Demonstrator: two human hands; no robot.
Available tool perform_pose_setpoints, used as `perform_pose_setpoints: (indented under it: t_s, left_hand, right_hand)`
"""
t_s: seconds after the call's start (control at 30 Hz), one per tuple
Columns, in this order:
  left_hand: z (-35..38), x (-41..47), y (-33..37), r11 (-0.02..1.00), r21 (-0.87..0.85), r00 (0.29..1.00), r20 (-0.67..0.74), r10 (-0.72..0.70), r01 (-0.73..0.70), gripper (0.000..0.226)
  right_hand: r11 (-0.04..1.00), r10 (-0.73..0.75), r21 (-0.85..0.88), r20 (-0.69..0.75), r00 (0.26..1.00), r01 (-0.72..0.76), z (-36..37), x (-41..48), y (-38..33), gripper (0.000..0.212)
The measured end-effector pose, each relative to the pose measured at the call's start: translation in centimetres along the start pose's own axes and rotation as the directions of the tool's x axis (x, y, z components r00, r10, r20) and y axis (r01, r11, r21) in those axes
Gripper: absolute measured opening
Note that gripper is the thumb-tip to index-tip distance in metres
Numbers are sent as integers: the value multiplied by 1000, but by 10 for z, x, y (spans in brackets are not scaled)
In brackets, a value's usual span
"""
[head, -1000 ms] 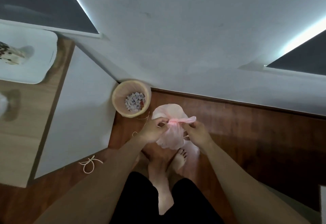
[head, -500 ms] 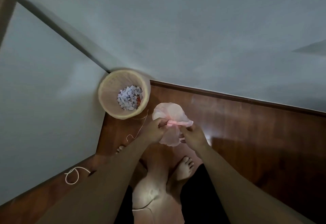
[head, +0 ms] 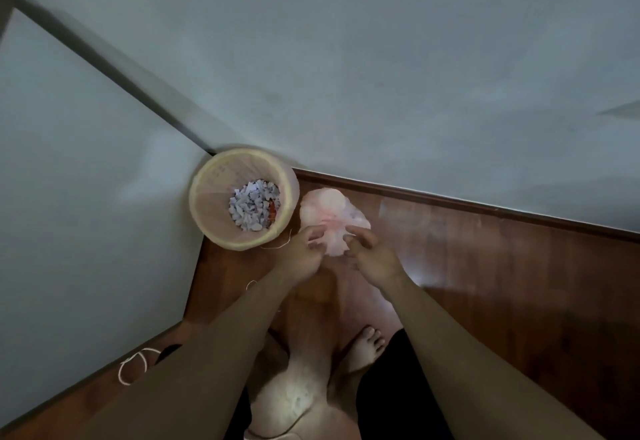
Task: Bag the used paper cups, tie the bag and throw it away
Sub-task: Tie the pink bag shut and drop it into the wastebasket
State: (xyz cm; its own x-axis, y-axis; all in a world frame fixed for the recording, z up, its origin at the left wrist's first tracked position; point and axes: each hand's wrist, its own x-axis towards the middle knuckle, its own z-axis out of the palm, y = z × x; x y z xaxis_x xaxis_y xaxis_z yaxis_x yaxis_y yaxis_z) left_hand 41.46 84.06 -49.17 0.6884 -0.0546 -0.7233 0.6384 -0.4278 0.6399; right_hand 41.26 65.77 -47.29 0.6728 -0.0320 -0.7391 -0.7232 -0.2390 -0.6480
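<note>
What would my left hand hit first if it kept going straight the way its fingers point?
Most likely the pink bag: the left hand already has its fingers at the bag's gathered neck, pointing up-right into it. The wastebasket sits off to the left of that line, though depth is hard to judge.

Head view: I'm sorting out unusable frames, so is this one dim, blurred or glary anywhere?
Head view: dim overall; the grey walls smear with motion blur at upper left; both hands, left and right, look soft at the translucent pink plastic bag; pale glare patch on the reddish wooden floor; wide-angle bending of the wall edges.
</note>
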Motion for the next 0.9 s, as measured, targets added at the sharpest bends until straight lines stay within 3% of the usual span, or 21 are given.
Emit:
perform_pose_setpoints:
  t_s: [0.33,0.6,0.9]
  left_hand:
    - [-55,-122,76,998,-43,998,-21,54,-55,25]
    - [-140,-267,171,996,-33,996,8,88,-87,28]
    - [-225,-357,211,993,-37,993,3,114,-114,28]
  right_hand:
    - [997,-11,-78,-13,1000,10,-12,-122,-90,19]
    - [986,-91,-133,48,995,97,4,-257,-204,19]
    - [966,-185,-174,53,981,192,38,-344,-283,18]
